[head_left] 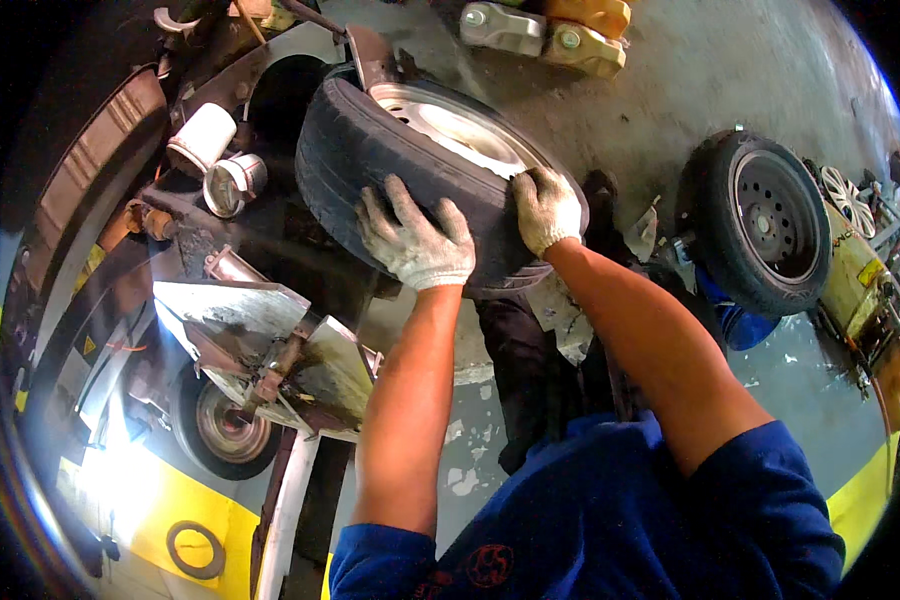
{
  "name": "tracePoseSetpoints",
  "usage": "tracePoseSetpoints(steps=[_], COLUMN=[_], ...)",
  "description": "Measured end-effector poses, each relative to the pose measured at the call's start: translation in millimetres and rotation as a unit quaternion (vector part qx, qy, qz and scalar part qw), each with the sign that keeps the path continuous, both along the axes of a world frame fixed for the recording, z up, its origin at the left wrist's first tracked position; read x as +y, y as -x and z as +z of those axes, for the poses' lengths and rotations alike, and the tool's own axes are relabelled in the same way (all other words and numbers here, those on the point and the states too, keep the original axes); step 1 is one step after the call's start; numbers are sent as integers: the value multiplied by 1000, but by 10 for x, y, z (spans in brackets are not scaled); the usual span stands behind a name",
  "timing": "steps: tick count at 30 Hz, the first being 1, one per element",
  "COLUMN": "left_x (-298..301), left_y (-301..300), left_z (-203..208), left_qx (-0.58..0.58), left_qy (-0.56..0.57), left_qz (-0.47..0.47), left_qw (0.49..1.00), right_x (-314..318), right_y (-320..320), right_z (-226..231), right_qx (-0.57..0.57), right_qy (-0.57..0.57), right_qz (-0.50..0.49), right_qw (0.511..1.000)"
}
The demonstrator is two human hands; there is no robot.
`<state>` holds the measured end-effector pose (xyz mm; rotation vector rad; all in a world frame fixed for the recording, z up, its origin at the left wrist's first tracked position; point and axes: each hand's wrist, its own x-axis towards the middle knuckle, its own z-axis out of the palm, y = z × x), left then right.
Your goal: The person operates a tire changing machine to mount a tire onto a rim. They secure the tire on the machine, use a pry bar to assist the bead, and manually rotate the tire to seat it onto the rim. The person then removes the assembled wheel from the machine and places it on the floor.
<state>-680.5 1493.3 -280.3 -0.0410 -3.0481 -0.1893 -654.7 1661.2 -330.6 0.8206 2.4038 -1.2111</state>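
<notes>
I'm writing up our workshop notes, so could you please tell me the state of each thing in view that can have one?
Tyre: around a pale rim.
Left hand: gloved, fingers spread against the tyre.
Right hand: gloved, fingers bent at the tyre's edge.
Dark wheel: tyre on.
Lower-left wheel: tyre on.
Ring: lying flat.
Grey jug: cap apparently on.
</notes>
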Motion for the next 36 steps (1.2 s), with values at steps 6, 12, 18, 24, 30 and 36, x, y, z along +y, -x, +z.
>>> tracePoseSetpoints(steps=[6, 12, 18, 24, 30, 36], left_x=[17, 6, 45, -9, -16, 7], left_y=[-10, 0, -14, -42, -36, -29], left_z=[-4, 26, 34, -2, -15, 20], left_qx=[-12, -8, -14, -18, 0, -16], left_qy=[9, 16, 13, 16, 23, 24], left_qz=[5, -2, 2, 2, -7, 1], left_qw=[1000, 1000, 1000, 1000, 1000, 1000], right_x=[-23, -37, -16, -45, -39, -64], right_y=[-48, -47, -69, -73, -70, -91], right_z=[-65, -22, -39, -23, -17, -12], right_qx=[20, 5, 23, 20, 13, 37], right_qy=[-14, -9, -16, -5, -5, -47], right_qz=[-8, -14, -17, -23, -21, -24], right_qw=[1000, 1000, 999, 1000, 1000, 998])
